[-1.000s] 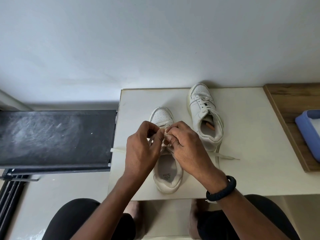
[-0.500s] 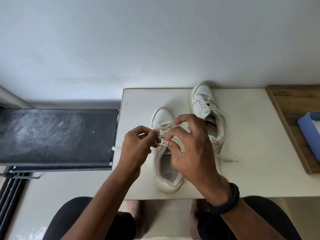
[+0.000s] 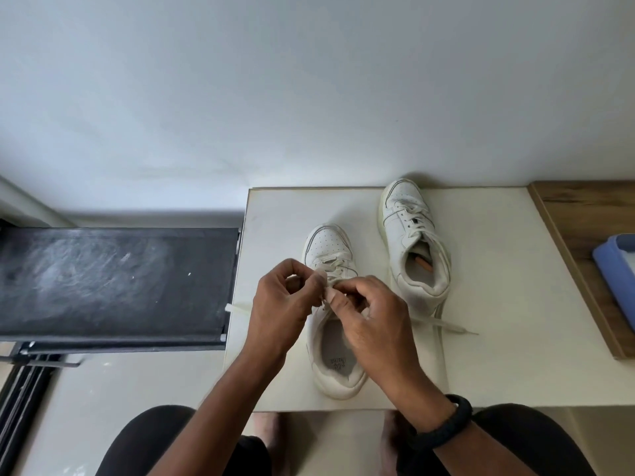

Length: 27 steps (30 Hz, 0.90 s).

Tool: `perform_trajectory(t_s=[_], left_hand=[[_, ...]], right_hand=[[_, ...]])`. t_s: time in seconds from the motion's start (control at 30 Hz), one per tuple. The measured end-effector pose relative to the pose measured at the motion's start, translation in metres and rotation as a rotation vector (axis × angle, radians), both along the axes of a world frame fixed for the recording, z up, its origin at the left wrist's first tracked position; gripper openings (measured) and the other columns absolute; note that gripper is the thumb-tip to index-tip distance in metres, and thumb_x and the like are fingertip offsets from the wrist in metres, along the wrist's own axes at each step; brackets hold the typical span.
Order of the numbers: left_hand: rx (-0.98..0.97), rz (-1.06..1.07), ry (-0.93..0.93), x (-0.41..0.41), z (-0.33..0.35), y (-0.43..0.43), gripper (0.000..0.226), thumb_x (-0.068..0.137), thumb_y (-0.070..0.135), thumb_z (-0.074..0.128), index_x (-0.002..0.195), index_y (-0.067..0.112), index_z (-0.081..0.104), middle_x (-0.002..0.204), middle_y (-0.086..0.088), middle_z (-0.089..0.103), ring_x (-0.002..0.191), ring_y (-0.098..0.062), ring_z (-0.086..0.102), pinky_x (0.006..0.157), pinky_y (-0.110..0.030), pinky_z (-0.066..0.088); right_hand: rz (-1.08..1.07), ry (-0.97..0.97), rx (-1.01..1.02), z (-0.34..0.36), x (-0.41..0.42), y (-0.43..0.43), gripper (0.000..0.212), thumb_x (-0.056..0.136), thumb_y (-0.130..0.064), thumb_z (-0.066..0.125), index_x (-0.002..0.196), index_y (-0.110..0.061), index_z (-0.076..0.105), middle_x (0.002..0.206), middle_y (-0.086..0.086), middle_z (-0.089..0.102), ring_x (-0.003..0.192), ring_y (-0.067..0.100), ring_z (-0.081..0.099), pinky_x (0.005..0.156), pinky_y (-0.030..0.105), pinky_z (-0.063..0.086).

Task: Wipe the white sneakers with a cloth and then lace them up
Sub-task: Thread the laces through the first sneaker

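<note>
1. wiping: i see no cloth anywhere in view. both sneakers look white from here, so i judge the wiping is done, though i cannot confirm it.
2. the far sneaker stands on the desk at about 1 o'clock from the near one, with its toe by the wall. its lace criss-crosses up the eyelets, so i judge it laced. i cannot tell whether it is tied.
3. the near sneaker sits mid-desk with its toe toward 12 o'clock. its lace crosses the eyelets nearest the toe, and my hands hide the rows above.
4. my left hand has its fingers curled and pinches the lace just over the tongue. my right hand is curled the same way on the lace, and the fingertips of the two hands meet.
5. one loose lace end trails off toward 9 o'clock, past the desk edge. the other lace end lies flat on the desk toward 3 o'clock. both look long, so i judge this sneaker is mid-lacing.
6. left to do, as i judge it: the upper eyelets and the tie on the near sneaker.
7. count: two sneakers, two hands, two loose lace ends, and one black wristband on my right wrist. there is also one blue tray at 3 o'clock, one black panel at 9 o'clock, and no cloth.
</note>
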<state>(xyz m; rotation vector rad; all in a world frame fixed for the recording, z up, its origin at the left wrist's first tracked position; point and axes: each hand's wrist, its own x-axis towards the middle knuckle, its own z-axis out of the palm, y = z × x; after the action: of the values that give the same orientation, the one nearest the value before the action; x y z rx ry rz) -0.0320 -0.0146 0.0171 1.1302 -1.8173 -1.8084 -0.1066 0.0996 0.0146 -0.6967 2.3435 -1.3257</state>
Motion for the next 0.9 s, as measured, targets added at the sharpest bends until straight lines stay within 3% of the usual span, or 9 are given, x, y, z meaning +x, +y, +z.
perform_trajectory(t_s=[0.07, 0.17, 0.3, 0.43, 0.53, 0.63, 0.8, 0.9], left_hand=[[-0.009, -0.03, 0.002, 0.0, 0.002, 0.001, 0.019, 0.094, 0.018, 0.069, 0.082, 0.005, 0.062, 0.07, -0.01, 0.072, 0.063, -0.011, 0.065, 0.059, -0.019, 0.051], [-0.044, -0.057, -0.005, 0.001, 0.004, 0.001, 0.018, 0.093, 0.017, 0.069, 0.081, 0.006, 0.063, 0.068, -0.007, 0.072, 0.064, -0.011, 0.067, 0.061, -0.021, 0.051], [-0.223, -0.126, -0.036, 0.001, 0.001, -0.001, 0.015, 0.088, 0.025, 0.07, 0.077, 0.017, 0.064, 0.071, -0.002, 0.07, 0.072, -0.021, 0.069, 0.067, -0.039, 0.056], [-0.251, -0.123, -0.055, 0.0, 0.003, 0.001, 0.015, 0.088, 0.032, 0.067, 0.077, 0.021, 0.064, 0.076, 0.004, 0.07, 0.076, -0.017, 0.068, 0.069, -0.036, 0.054], [-0.226, -0.085, -0.076, -0.001, 0.004, 0.002, 0.018, 0.083, 0.04, 0.063, 0.078, 0.022, 0.066, 0.08, 0.009, 0.072, 0.077, -0.012, 0.068, 0.07, -0.037, 0.054], [-0.224, -0.055, -0.093, -0.002, 0.001, 0.003, 0.015, 0.089, 0.029, 0.07, 0.076, 0.021, 0.067, 0.076, 0.008, 0.072, 0.074, -0.013, 0.068, 0.07, -0.036, 0.055], [-0.221, 0.045, -0.173, -0.003, -0.003, -0.001, 0.013, 0.087, 0.021, 0.07, 0.075, 0.018, 0.067, 0.066, 0.002, 0.069, 0.055, -0.01, 0.059, 0.054, -0.028, 0.045], [-0.213, 0.1, -0.205, -0.001, -0.007, -0.009, 0.014, 0.087, 0.025, 0.07, 0.075, 0.018, 0.067, 0.066, 0.0, 0.07, 0.056, -0.012, 0.059, 0.053, -0.029, 0.046]], right_hand=[[-0.04, -0.116, -0.027, 0.001, -0.003, 0.0, 0.011, 0.09, -0.038, 0.072, 0.092, -0.027, 0.073, 0.086, -0.012, 0.071, 0.083, 0.003, 0.066, 0.075, 0.026, 0.056], [-0.064, -0.189, -0.047, 0.0, -0.005, -0.001, 0.01, 0.088, -0.037, 0.076, 0.089, -0.027, 0.074, 0.083, -0.01, 0.074, 0.081, 0.006, 0.069, 0.076, 0.036, 0.06], [-0.098, -0.264, -0.1, 0.002, -0.004, 0.0, 0.013, 0.086, -0.037, 0.078, 0.083, -0.025, 0.075, 0.079, -0.006, 0.075, 0.079, 0.013, 0.071, 0.077, 0.046, 0.06], [-0.107, -0.319, -0.109, 0.006, -0.005, 0.001, 0.012, 0.086, -0.029, 0.077, 0.077, -0.024, 0.074, 0.075, -0.005, 0.074, 0.075, 0.015, 0.069, 0.078, 0.048, 0.059], [-0.074, -0.287, -0.08, 0.009, -0.007, 0.001, 0.011, 0.085, -0.023, 0.074, 0.074, -0.024, 0.072, 0.072, -0.005, 0.072, 0.072, 0.013, 0.067, 0.072, 0.041, 0.058], [-0.034, -0.218, -0.036, 0.01, -0.011, 0.0, 0.009, 0.079, -0.025, 0.07, 0.07, -0.022, 0.068, 0.066, -0.002, 0.068, 0.063, 0.009, 0.061, 0.061, 0.031, 0.052], [0.064, 0.055, 0.041, 0.01, -0.019, 0.005, 0.015, 0.066, -0.038, 0.058, 0.064, -0.024, 0.056, 0.062, -0.007, 0.058, 0.06, 0.011, 0.054, 0.055, 0.017, 0.04], [0.135, 0.195, 0.137, 0.01, -0.025, 0.01, 0.016, 0.067, -0.042, 0.053, 0.063, -0.026, 0.051, 0.062, -0.01, 0.053, 0.062, 0.009, 0.053, 0.055, 0.015, 0.037]])
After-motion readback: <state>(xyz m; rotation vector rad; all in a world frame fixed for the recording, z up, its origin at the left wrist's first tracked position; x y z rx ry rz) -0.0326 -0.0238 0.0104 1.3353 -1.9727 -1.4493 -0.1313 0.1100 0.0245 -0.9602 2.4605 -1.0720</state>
